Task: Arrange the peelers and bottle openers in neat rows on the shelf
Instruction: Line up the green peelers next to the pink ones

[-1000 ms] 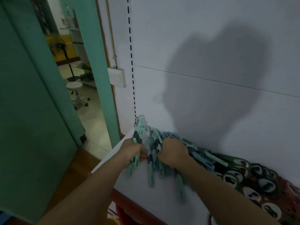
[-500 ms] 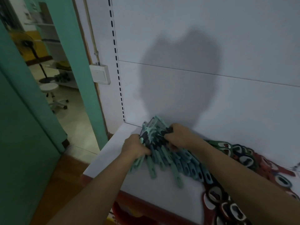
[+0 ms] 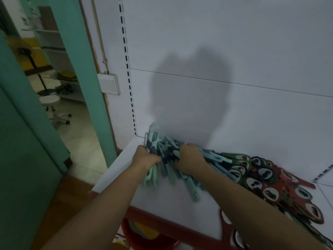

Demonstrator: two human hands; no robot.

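Both hands are curled into a heap of teal and blue peelers (image 3: pixel 182 168) at the white shelf's (image 3: pixel 162 201) back left corner: the left hand (image 3: pixel 146 158) grips a bunch, the right hand (image 3: pixel 190 159) clutches more beside it. Dark round-holed bottle openers (image 3: pixel 266 184) lie piled to the right.

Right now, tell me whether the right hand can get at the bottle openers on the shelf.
Probably yes. The bottle openers lie heaped beside the right hand on the same shelf, with nothing between. But that hand grips the peelers, so it would need to let go first.
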